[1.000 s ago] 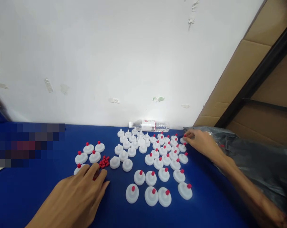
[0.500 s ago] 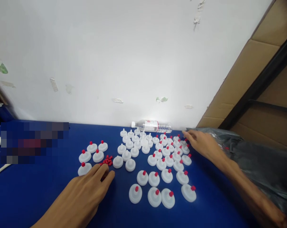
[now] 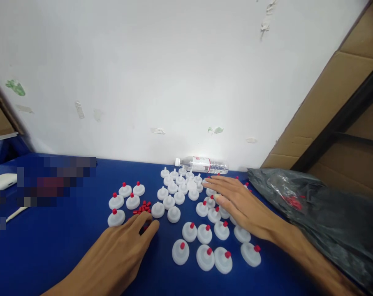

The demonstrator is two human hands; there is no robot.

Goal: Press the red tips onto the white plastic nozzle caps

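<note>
Many white plastic caps lie on a blue table, most with a red tip, like the front one. Several at the back have no red tip. My right hand lies flat and open over the right cluster of capped pieces, fingers stretched to the left. My left hand rests palm down, fingers bent, with its fingertips at a small heap of loose red tips. Whether those fingers hold a tip is hidden. A smaller group of red-tipped caps sits left of the heap.
A clear water bottle lies on its side against the white wall. A dark grey plastic bag with red bits inside covers the table's right side. Cardboard boxes and a black frame stand at the right. A white object lies at the far left.
My right hand has moved left from the edge of the grey bag and now lies spread over the right cluster of caps. My left hand stays at the red heap.
</note>
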